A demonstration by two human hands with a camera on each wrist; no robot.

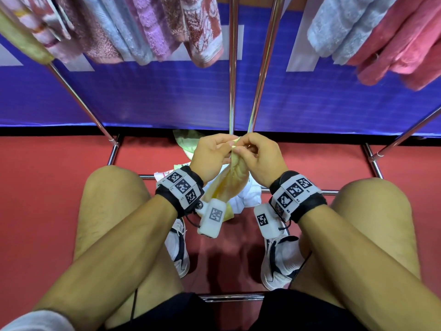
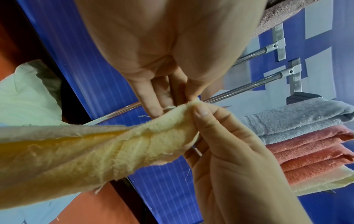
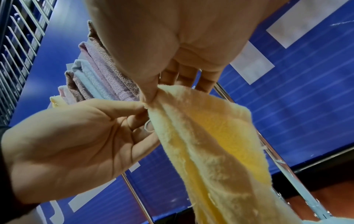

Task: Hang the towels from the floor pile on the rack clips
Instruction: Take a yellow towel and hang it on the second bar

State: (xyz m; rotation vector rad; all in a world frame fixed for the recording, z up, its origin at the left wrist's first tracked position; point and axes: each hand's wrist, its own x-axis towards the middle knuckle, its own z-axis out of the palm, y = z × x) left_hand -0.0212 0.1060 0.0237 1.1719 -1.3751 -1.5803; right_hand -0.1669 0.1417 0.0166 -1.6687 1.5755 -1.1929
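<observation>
Together, the left hand [image 1: 210, 155] and right hand [image 1: 260, 157] pinched one corner of the yellow towel [image 1: 232, 177] between thumb and fingers. It hung from them above the floor pile [image 1: 248, 199], below the rack [image 1: 232, 68] of hung towels [image 1: 152, 27].

Head cam looks down from above; both hands at 12 o'clock. Wrist cams shoot close along palms, upward. All share the fluffy pale-yellow towel [image 1: 232, 174].
</observation>
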